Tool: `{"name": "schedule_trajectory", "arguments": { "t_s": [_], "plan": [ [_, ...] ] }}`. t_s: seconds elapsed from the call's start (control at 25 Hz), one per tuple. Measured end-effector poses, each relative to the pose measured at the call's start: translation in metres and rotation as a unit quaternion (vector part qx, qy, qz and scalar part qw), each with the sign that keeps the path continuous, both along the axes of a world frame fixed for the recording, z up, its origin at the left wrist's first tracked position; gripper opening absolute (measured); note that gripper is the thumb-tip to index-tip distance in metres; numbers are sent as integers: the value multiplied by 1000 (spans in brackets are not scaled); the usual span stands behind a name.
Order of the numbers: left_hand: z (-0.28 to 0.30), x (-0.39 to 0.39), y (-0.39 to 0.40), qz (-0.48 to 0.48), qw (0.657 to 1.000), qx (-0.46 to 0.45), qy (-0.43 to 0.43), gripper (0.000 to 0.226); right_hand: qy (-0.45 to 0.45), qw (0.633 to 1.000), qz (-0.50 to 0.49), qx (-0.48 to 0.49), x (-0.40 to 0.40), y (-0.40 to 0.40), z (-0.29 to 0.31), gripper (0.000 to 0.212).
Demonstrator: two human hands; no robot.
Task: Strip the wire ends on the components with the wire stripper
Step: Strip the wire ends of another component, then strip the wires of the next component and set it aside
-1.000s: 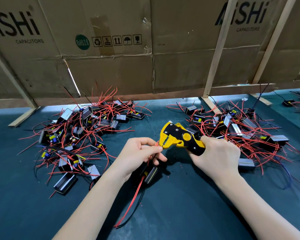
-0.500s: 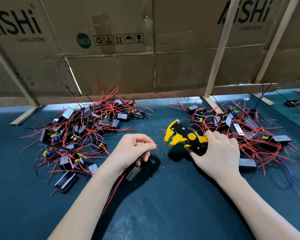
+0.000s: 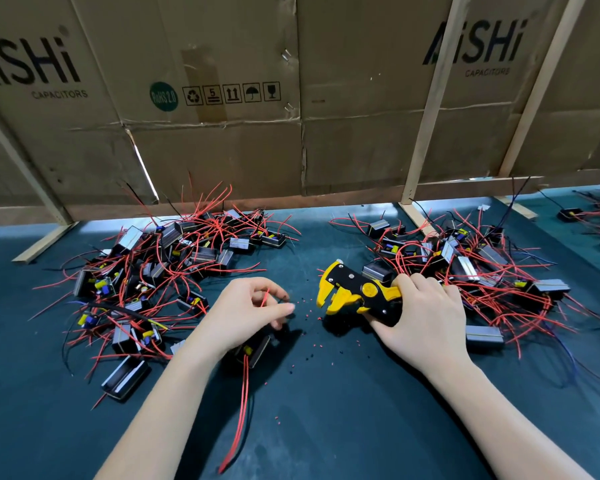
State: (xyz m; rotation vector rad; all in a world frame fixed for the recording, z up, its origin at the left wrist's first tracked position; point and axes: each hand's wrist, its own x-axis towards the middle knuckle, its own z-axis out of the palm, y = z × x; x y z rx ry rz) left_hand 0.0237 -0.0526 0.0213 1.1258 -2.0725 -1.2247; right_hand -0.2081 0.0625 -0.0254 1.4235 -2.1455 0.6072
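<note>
Head view: yellow-and-black wire stripper (image 3: 357,294), gripped by right hand (image 3: 426,317), has withdrawn toward 3 o'clock from thin red wire (image 3: 264,296) pinched by left hand (image 3: 246,311), end apparently stripped.

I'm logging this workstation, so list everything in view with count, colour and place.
wire stripper: one, yellow and black, centre-right, in the right grip
held component: one, black, under the left hand, red leads trailing toward the viewer
left pile: many black components, red wires, on the mat's left
right pile: many, same colours, on the mat's right
insulation bits: many, red and black, scattered at centre
mat: one, dark green
cardboard wall: brown, behind
left hand: pinches a red wire
right hand: holds the stripper
</note>
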Motion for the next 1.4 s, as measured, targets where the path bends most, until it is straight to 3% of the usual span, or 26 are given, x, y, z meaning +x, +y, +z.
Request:
{"name": "schedule_trajectory", "arguments": {
  "t_s": [0.12,0.16,0.28,0.36,0.44,0.52,0.6,0.68,0.72,0.8,0.88,0.96,1.08,1.2,1.32,1.4],
  "plan": [
    [2,11,-7,10,982,-116,-148,17,2,1000,21,-1,3,2,1,54],
    [4,12,-8,27,979,-128,-158,19,-1,999,34,-5,4,2,1,53],
    [10,13,-12,136,980,-144,-37,15,-11,997,75,-9,10,2,5,53],
    [14,11,-9,196,953,-216,77,14,2,995,103,-8,12,2,6,52],
    [22,0,2,145,932,-301,144,10,24,992,125,3,13,2,6,50],
    [26,-20,15,12,925,-349,151,14,42,989,140,13,16,1,6,47],
    [27,-36,25,-106,938,-309,114,49,48,988,143,17,18,0,6,47],
    [21,-41,29,-150,950,-261,77,80,45,990,133,15,15,1,5,50],
    [18,-36,28,-145,954,-250,75,84,39,991,125,16,13,1,5,51],
    [16,-20,21,-86,958,-259,83,68,19,993,112,20,10,3,8,52],
    [16,-4,9,13,946,-313,86,34,-13,994,110,18,11,4,10,50],
    [17,8,-5,116,935,-327,70,17,-83,988,131,-9,13,4,14,44],
    [18,27,-24,258,924,-277,52,20,-297,920,249,-59,16,7,21,27],
    [18,46,-37,319,914,-246,46,22,-452,829,327,-40,21,7,20,31],
    [14,57,-45,328,920,-215,17,22,-556,772,292,-93,23,4,17,42],
    [10,59,-49,323,925,-197,-5,21,-591,757,245,-134,19,2,17,53]
  ]
}}
